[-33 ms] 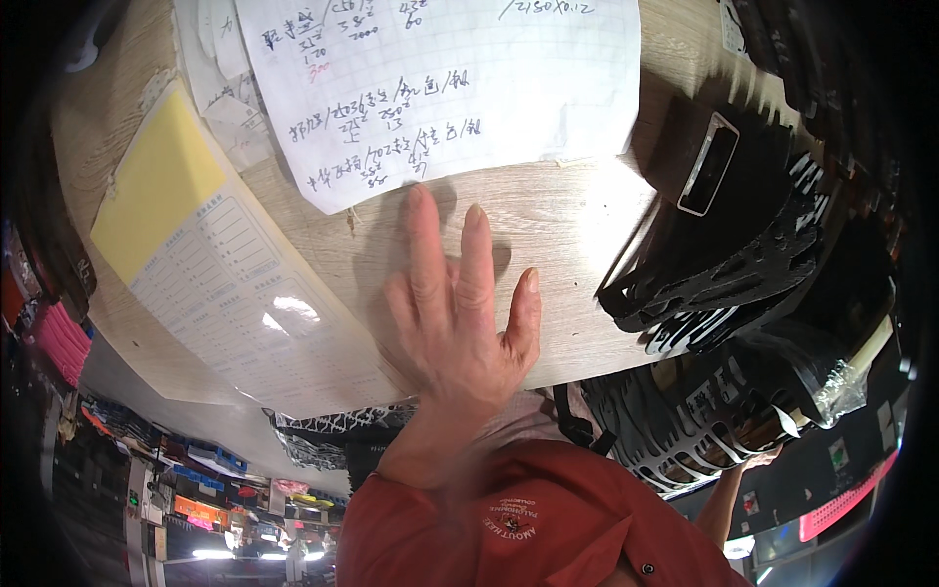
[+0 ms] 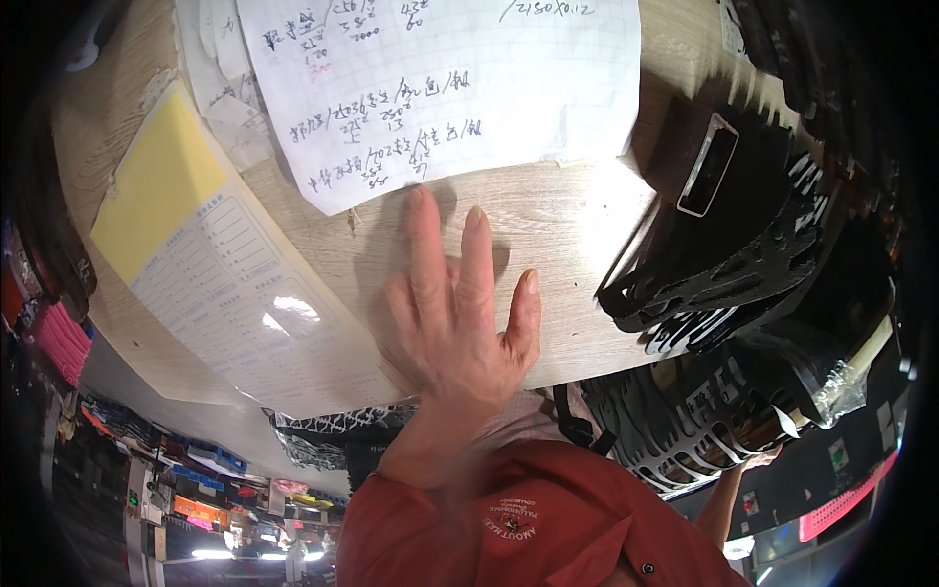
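Observation:
My left hand (image 2: 460, 313) lies palm down on the wooden table (image 2: 577, 342), its fingers spread and nothing held. Its longest fingertips reach the lower edge of a white gridded sheet (image 2: 548, 108) with handwriting on it. Off the table's near edge at the right is a bundle of black cut-out pieces (image 2: 675, 416) with pale edges. My right hand (image 2: 765, 457) grips that bundle at its lower right; most of the fingers are hidden behind it.
Left of my hand a yellow-and-white printed form (image 2: 161, 191) lies under a clear cover. More black cut-out pieces (image 2: 724, 279) sit on the table at the right, beside a dark item with a metal-rimmed slot (image 2: 709, 163). A pink basket (image 2: 846, 499) stands lower right.

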`<state>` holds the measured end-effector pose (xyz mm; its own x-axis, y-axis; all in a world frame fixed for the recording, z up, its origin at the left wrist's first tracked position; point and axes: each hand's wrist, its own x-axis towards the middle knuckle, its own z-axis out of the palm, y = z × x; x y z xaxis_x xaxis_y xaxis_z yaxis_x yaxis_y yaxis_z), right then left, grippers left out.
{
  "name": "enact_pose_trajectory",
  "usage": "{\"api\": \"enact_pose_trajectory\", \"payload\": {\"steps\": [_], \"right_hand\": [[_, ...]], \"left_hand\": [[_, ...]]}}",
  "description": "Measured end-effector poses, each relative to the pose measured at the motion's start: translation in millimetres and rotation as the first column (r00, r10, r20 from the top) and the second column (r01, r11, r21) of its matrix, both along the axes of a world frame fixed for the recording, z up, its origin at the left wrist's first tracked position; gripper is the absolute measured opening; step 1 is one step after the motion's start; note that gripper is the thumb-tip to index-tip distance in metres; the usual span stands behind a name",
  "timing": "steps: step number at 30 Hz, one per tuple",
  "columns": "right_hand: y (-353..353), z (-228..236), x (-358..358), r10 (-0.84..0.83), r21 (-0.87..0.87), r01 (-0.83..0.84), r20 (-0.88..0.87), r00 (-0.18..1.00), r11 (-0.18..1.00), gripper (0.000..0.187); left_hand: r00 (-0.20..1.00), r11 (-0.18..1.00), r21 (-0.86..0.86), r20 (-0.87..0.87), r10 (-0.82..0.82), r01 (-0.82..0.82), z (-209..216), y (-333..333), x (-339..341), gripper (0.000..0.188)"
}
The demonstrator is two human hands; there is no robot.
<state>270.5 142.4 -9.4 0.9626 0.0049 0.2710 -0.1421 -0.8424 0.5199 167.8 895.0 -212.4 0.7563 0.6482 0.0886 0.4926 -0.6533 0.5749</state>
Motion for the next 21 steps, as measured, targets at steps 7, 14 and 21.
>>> {"api": "enact_pose_trajectory", "payload": {"steps": [7, 14, 21], "right_hand": [[-11, -4, -1, 0.085, -0.016, -0.085, 0.033, 0.996, 0.996, 0.111], [2, -6, -3, 0.274, -0.101, -0.270, 0.028, 0.961, 0.958, 0.102], [17, -6, -3, 0.179, -0.059, -0.176, 0.056, 0.982, 0.983, 0.104]], "left_hand": [[0.997, 0.998, 0.045, 0.066, 0.031, -0.034, -8, -7, -1, 0.050], [0.997, 0.999, 0.036, 0.071, 0.035, -0.037, -9, -9, -2, 0.047], [0.997, 0.999, 0.041, 0.068, 0.021, -0.024, -9, -8, -2, 0.046]]}}
